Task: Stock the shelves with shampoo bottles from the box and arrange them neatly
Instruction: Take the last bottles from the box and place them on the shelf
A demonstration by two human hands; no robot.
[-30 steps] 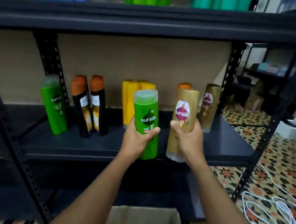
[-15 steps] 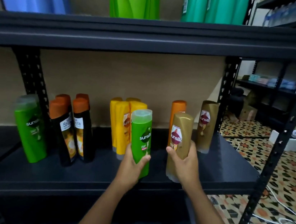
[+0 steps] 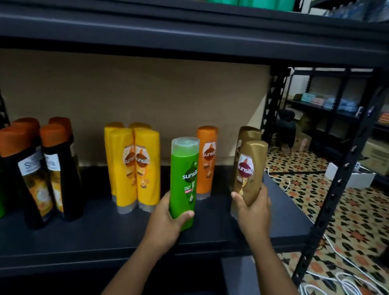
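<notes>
The left hand (image 3: 166,220) grasps a green Sunsilk shampoo bottle (image 3: 182,179) upright over the dark shelf (image 3: 103,232), in front of an orange bottle (image 3: 205,158). The right hand (image 3: 253,210) grasps a gold Sunsilk bottle (image 3: 249,172) just before another gold bottle (image 3: 246,133). Yellow bottles (image 3: 134,166) stand left.

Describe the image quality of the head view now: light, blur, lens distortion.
Head view: dim, even indoor light; the shelf reads near black. The green bottle in the left hand and the gold bottle in the right hand have readable labels. Toward the left edge the black bottles smear and lean. Wide-angle bending curves the right upright.
</notes>
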